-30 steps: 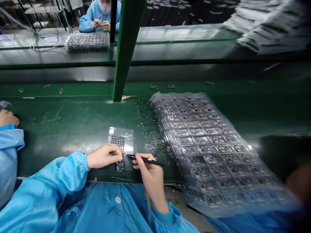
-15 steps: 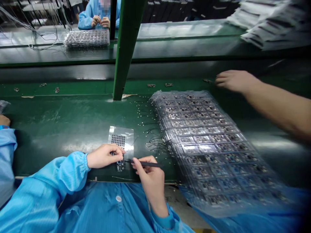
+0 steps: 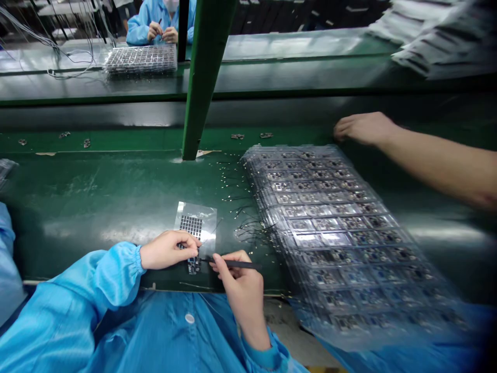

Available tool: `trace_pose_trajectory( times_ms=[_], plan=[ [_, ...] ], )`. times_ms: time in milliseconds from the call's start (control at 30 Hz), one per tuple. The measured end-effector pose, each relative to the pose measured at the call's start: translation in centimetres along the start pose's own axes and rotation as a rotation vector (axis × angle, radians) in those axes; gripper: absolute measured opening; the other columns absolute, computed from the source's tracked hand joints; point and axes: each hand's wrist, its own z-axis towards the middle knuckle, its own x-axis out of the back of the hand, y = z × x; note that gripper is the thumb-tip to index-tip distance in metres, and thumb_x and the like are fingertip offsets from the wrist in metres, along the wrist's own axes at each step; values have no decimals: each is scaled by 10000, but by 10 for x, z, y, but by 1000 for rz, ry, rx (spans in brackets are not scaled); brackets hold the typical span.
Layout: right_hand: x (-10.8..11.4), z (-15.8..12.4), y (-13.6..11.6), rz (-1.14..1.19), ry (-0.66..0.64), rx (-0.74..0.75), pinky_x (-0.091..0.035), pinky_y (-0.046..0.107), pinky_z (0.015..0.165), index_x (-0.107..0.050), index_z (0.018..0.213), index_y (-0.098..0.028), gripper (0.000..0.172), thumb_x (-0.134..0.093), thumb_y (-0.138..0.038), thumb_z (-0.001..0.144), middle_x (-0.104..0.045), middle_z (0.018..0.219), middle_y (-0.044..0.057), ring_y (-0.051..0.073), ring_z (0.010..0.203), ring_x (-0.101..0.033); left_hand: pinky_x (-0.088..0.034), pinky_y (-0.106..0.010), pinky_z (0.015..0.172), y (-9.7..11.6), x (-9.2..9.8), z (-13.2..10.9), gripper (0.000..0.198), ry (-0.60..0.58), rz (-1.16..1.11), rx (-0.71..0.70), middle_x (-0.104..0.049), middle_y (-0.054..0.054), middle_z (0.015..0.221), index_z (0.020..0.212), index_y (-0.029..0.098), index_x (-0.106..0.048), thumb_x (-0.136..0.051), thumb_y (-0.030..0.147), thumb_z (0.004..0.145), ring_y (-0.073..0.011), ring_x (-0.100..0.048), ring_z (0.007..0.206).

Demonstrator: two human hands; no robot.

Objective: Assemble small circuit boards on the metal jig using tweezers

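My left hand is curled, its fingertips pinning a small dark circuit board to the green bench near its front edge. My right hand pinches black tweezers, whose tip points left at that board. Just behind the board lies a shiny film sheet carrying a grid of small dark squares. Both my sleeves are light blue.
A stack of clear trays filled with boards lies to the right, with loose thin wires beside it. Another person's bare arm reaches in from the right beyond the trays. A green post rises ahead. A co-worker in blue sits at the far bench.
The bare arm came in from the right and its hand has slid a little left. The neighbour's hand at the left edge has gone out of view. My hands stay at the board.
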Motion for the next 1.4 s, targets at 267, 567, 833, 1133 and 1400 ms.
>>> trace_pose_trajectory(
  times_ms=[267, 567, 833, 1133, 1400],
  plan=[
    [7, 3, -1, 267, 44, -20, -543, 276, 530, -575, 660, -189, 275, -712, -418, 725, -638, 568, 2, 178, 533, -658, -467, -268, 844, 1, 1, 0, 103, 4, -7, -8, -673, -79, 1047, 711, 147, -621, -588, 190, 799, -191, -611, 1014],
    [0, 12, -6, 330, -26, -13, -549, 277, 565, -585, 661, -185, 234, -706, -372, 733, -639, 574, -3, 162, 546, -645, -508, -235, 578, -3, 0, 3, 170, -41, -198, 167, -612, -3, 679, 773, 125, -592, -588, 294, 784, -112, -585, 581],
    [-3, 12, -7, 299, -62, -3, -538, 260, 570, -583, 668, -187, 212, -693, -348, 752, -638, 594, -10, 158, 574, -653, -483, -221, 551, 2, 1, 3, 144, -51, -138, 215, -559, 23, 595, 739, 133, -570, -557, 270, 781, -110, -573, 554],
    [-5, 11, -7, 282, -65, 1, -537, 268, 577, -582, 681, -187, 218, -686, -359, 764, -638, 610, -6, 171, 599, -664, -491, -227, 548, 3, 1, 3, 158, -54, -101, 205, -565, 16, 601, 733, 133, -570, -546, 280, 783, -122, -584, 564],
    [-6, 11, -7, 264, -55, 3, -535, 272, 577, -583, 686, -182, 221, -687, -360, 766, -640, 620, 3, 177, 606, -665, -490, -222, 545, 0, 1, 3, 169, -52, -81, 186, -573, 14, 608, 735, 135, -578, -547, 294, 783, -122, -587, 564]
  ],
)
